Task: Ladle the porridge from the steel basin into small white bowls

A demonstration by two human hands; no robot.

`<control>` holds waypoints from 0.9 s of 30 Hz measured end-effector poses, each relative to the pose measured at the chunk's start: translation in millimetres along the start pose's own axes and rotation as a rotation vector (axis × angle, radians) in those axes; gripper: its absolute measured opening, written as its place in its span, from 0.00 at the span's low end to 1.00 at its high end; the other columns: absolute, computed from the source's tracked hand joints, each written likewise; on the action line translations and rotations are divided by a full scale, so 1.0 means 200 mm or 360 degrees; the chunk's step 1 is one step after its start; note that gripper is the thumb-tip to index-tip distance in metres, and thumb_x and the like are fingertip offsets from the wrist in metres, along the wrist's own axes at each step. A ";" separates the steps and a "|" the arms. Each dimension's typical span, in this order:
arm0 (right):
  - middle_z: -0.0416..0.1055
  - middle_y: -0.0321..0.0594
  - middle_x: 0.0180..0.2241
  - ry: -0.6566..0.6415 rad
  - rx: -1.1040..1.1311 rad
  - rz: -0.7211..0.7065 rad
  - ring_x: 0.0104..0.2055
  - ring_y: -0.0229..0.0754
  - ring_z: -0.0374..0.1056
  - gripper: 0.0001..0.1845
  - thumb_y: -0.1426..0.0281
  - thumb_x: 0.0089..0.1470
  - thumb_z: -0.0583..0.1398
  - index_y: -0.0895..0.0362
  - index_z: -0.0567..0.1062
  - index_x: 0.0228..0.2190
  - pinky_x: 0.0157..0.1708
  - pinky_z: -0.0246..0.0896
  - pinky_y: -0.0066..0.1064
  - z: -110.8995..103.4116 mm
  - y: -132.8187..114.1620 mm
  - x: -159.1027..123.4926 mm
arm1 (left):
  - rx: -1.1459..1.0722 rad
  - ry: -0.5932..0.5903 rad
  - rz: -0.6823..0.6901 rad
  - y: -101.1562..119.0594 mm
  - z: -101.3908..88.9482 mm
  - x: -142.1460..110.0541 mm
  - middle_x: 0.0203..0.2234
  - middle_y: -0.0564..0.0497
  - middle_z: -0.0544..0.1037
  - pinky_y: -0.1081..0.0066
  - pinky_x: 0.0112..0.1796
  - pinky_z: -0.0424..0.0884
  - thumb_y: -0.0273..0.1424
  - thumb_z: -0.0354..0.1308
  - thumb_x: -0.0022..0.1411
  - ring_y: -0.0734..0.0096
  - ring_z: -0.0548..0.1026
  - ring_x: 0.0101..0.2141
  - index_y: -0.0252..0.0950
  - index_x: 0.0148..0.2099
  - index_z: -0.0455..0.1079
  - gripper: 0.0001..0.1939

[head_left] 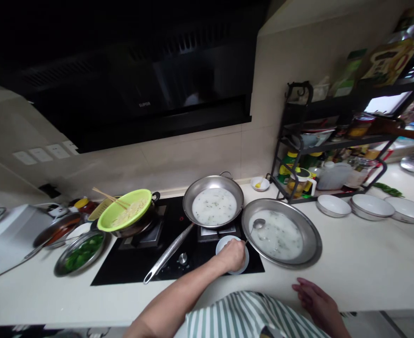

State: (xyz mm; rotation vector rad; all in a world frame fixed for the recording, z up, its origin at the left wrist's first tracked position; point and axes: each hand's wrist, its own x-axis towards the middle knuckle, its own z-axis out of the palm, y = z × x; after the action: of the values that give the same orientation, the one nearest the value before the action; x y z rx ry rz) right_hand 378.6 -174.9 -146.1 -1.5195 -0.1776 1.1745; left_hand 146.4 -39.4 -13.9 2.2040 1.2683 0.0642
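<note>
Left hand: the left hand (232,255) was closed around the thin handle of a small, round-bowled silver metal spoon (259,223), with most of the handle hidden by the fist.
Spoon: its bowl was held over the left part of a wide, round silver metal basin (311,241); whether it was dipped into the milky white liquid flecked with green (280,239) could not be told.
Angle: the handle was brought in across the basin's near-left rim, so a low wrist and a level spoon bowl were judged best for keeping spills down.
Pace: slow, shallow strokes seemed called for, since the liquid could easily be slopped over by a hurried turn of the wrist.
Pale dish: a small, pale round dish (241,267) was partly covered by the left hand; contact between them could not be made out, and a tipped rim was judged a risk if the wrist were dropped.
Frying pan: a round silver metal frying pan (188,199) was filled with similar liquid, its long handle pointed toward the front edge; the left elbow was best kept clear of it.
Right hand: the right hand (314,298) was held just in front of the basin, fingers loosely curled, nothing seen in it; the rim could well have been steadied by it.
</note>
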 end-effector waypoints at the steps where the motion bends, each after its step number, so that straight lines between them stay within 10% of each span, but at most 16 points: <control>1: 0.77 0.41 0.23 0.0003 -0.0005 0.0005 0.21 0.38 0.67 0.22 0.64 0.28 0.69 0.58 0.75 0.30 0.20 0.61 0.28 0.00 0.00 0.00 | 0.0050 0.0041 0.0061 -0.01 0.00 -0.01 0.26 0.38 0.76 0.66 0.31 0.67 0.22 0.55 0.53 0.56 0.76 0.30 0.29 0.37 0.73 0.09; 8: 0.77 0.40 0.22 -0.0006 -0.0007 0.0024 0.21 0.38 0.66 0.21 0.64 0.29 0.69 0.57 0.75 0.30 0.20 0.61 0.28 0.00 0.00 0.01 | -0.1160 -0.0186 -0.0027 -0.01 -0.14 -0.09 0.17 0.55 0.71 0.78 0.16 0.57 0.31 0.44 0.64 0.80 0.59 0.10 0.30 0.51 0.66 0.17; 12: 0.77 0.41 0.23 -0.0048 -0.0015 0.0010 0.21 0.38 0.67 0.20 0.65 0.30 0.69 0.57 0.75 0.31 0.20 0.61 0.28 0.00 0.00 0.02 | -0.1554 0.0011 -0.0135 -0.09 -0.27 -0.13 0.16 0.55 0.71 0.81 0.12 0.51 0.33 0.49 0.62 0.82 0.57 0.09 0.27 0.52 0.64 0.19; 27: 0.77 0.41 0.23 -0.0068 0.0024 -0.0003 0.21 0.38 0.67 0.21 0.64 0.30 0.70 0.58 0.76 0.31 0.20 0.61 0.28 0.01 0.02 0.05 | -0.1044 0.0238 -0.0690 -0.43 -0.54 -0.27 0.14 0.53 0.72 0.82 0.12 0.51 0.29 0.52 0.61 0.83 0.58 0.09 0.32 0.32 0.65 0.07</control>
State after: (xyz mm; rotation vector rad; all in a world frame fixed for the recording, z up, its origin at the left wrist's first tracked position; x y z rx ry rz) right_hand 379.5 -168.9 -154.6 -1.4818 -0.1982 1.2049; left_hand 15.9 0.3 44.3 1.3656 1.5130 0.4163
